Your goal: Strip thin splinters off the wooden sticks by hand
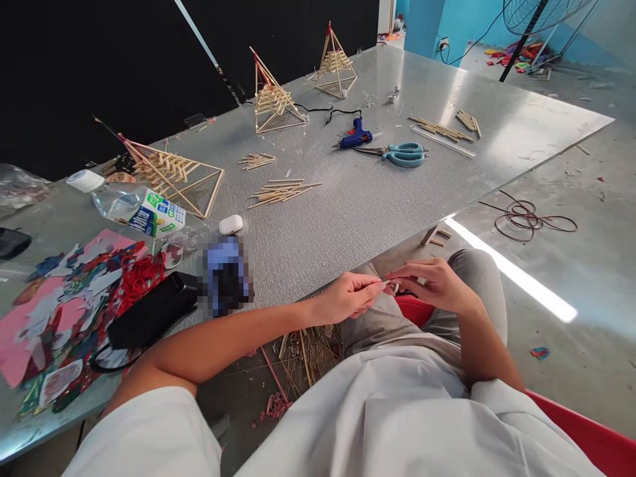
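Over my lap, just off the table's near edge, my left hand and my right hand meet at the fingertips. Thumb and forefinger of the left are pinched together. The right hand's fingers are bent and closed towards the same spot. Something small and pale seems to sit between the fingertips, too small and covered to name. On the table ahead lie thin wooden sticks, a blue glue gun and teal-handled scissors. Pyramid frames of sticks stand farther back.
A plastic bottle lies on its side beside another stick frame. At left are a heap of coloured scraps, a black case and a white earphone case. A cord lies coiled on the floor.
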Demonstrator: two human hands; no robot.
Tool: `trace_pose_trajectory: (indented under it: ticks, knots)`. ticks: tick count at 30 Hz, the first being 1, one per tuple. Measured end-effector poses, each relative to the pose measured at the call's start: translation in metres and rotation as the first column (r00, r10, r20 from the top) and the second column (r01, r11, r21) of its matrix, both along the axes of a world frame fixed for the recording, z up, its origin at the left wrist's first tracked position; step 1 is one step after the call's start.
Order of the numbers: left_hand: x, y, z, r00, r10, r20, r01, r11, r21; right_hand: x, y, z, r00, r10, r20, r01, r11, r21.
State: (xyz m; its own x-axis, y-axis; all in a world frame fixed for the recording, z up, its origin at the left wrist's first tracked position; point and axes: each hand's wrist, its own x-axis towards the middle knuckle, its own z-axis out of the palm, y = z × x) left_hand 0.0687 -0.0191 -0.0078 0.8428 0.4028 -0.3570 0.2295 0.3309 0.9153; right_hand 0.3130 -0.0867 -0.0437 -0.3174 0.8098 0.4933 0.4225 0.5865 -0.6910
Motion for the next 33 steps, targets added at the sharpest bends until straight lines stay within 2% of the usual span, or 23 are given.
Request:
trace_pose_trajectory:
  ticks: [4, 8, 11, 13, 15, 19, 21, 25, 27, 29, 33]
  knots:
    - [-0.001, 0.002, 0.002, 1.0, -0.017, 0.012, 0.017, 0.998, 0.064, 0.003, 0.001, 0.002, 1.0, -0.022, -0.002, 0.022, 0.998, 0.059]
    - [-0.001, 0.0, 0.004, 1.0, -0.001, -0.012, 0.003, 0.992, 0.128, 0.005, 0.002, 0.003, 0.994, -0.102, -0.036, 0.105, 0.99, 0.098]
    - [-0.001, -0.002, 0.003, 0.999, -0.012, -0.035, 0.017, 0.991, 0.133, 0.004, 0.004, 0.004, 0.998, -0.024, -0.053, 0.03, 0.993, 0.11]
    - [-0.001, -0.002, 0.002, 0.999, -0.022, -0.048, 0.028, 0.992, 0.121, 0.001, 0.005, 0.005, 0.997, 0.07, -0.038, -0.065, 0.991, 0.114]
    - [-0.001, -0.002, 0.001, 0.997, -0.034, -0.064, 0.041, 0.994, 0.103, -0.002, 0.007, 0.006, 0.994, 0.103, -0.02, -0.1, 0.987, 0.122]
    - [-0.001, 0.001, 0.003, 0.997, -0.031, -0.068, 0.034, 0.998, 0.052, -0.005, 0.007, 0.005, 0.998, 0.062, 0.017, -0.064, 0.985, 0.162]
    - [-0.001, 0.003, 0.005, 0.998, -0.023, -0.06, 0.021, 0.999, -0.038, -0.005, 0.006, 0.002, 0.999, 0.021, 0.038, -0.029, 0.976, 0.217]
    - [-0.001, 0.011, 0.01, 0.999, -0.03, -0.034, 0.018, 0.957, -0.289, -0.01, 0.004, -0.007, 0.994, -0.104, 0.032, 0.084, 0.919, 0.384]
    - [-0.001, 0.014, 0.011, 0.999, -0.028, -0.015, 0.021, 0.935, -0.353, -0.011, 0.004, -0.012, 0.985, -0.169, 0.018, 0.143, 0.883, 0.448]
    - [-0.001, 0.014, 0.012, 1.0, -0.012, 0.009, 0.014, 0.929, -0.37, -0.011, 0.005, -0.017, 0.977, -0.213, 0.004, 0.184, 0.856, 0.484]
    - [-0.002, 0.011, 0.012, 0.996, 0.065, 0.064, -0.041, 0.946, -0.322, -0.004, 0.009, -0.02, 0.945, -0.326, -0.04, 0.294, 0.787, 0.543]
